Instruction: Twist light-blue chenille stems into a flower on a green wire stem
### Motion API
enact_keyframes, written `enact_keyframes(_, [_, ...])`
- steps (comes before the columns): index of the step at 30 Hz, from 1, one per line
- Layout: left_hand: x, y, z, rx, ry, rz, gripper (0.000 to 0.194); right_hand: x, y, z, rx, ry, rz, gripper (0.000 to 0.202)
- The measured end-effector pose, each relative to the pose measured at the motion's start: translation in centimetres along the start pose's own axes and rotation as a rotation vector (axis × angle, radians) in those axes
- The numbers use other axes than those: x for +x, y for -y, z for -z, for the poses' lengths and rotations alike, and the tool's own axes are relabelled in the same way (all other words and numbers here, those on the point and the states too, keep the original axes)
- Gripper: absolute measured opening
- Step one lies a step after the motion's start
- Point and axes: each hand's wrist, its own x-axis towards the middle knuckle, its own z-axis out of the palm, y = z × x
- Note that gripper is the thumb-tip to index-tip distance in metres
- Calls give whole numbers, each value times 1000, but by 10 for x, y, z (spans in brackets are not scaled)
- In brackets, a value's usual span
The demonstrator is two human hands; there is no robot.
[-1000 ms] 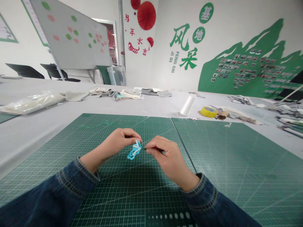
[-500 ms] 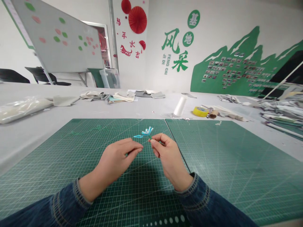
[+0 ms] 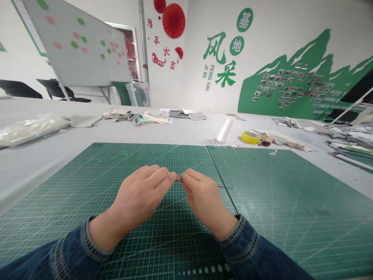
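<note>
Fingertip to fingertip, both my hands meet above the green cutting mat (image 3: 262, 202). My left hand (image 3: 142, 198) is closed in a pinch at the head end of a small blue-and-white craft flower, which its fingers now hide. A short bit of the thin dark green stem (image 3: 177, 179) shows between the two hands. My right hand (image 3: 205, 200) pinches that stem, whose free end sticks out to the right behind it.
Green thread scraps (image 3: 128, 154) lie on the mat at the back left. Beyond the mat stand a white thread cone (image 3: 225, 131) and a yellow tape roll (image 3: 250, 137). Fabric pieces (image 3: 157, 117) line the far table, with a plastic-wrapped bundle (image 3: 32, 130) at left.
My left hand has come over to the flower and closed on it, covering the blue and white head. The stem has turned to lie sideways, its end showing at right. The view shifted slightly.
</note>
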Motion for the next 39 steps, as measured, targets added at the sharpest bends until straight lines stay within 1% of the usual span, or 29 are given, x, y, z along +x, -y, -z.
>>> enact_keyframes(3, [-2,14,-4,-77,35,95,20,1,-1,0,43,54,61,23])
enact_keyframes(5, [-4,23,-9,-177,78,177,21,1,-1,0,89,87,82,24])
enact_keyframes(9, [-4,38,-18,-447,189,328,20,1,1,4,201,118,106,25])
enact_keyframes(12, [-4,43,-22,-723,273,519,13,3,5,9,411,116,114,21])
enact_keyframes(14, [-4,42,-25,-948,337,665,12,5,7,11,607,83,61,18])
enact_keyframes(15, [-5,41,-26,-1052,365,730,13,6,8,12,676,54,6,15])
enact_keyframes(17, [-5,36,-30,-1188,395,831,18,8,8,11,824,9,-158,12])
enact_keyframes(19, [-5,30,-33,-1208,388,861,23,8,6,9,988,-14,-354,7])
enact_keyframes(20, [-4,26,-34,-1182,383,846,25,8,4,7,1069,-35,-437,6])
enact_keyframes(22, [-3,20,-34,-1104,377,778,26,9,2,5,1194,-82,-550,5])
enact_keyframes(25, [-1,10,-30,-972,367,662,25,10,2,2,1274,-155,-629,9])
enact_keyframes(27, [0,4,-26,-856,335,580,26,11,2,1,1283,-175,-667,12])
enact_keyframes(29, [0,-2,-21,-688,282,481,27,11,2,0,1259,-174,-700,14])
enact_keyframes(31, [-1,-6,-17,-495,208,362,27,11,0,-2,1212,-164,-714,14])
enact_keyframes(33, [-2,-9,-15,-320,124,240,28,10,-2,-4,1117,-144,-719,13])
enact_keyframes(35, [-2,-11,-12,-190,70,135,26,9,-5,-6,938,-135,-683,12])
enact_keyframes(36, [-2,-11,-10,-139,53,97,24,8,-6,-6,813,-146,-629,11])
enact_keyframes(39, [-1,-11,-3,-28,22,33,19,5,-5,-5,440,-208,-362,14])
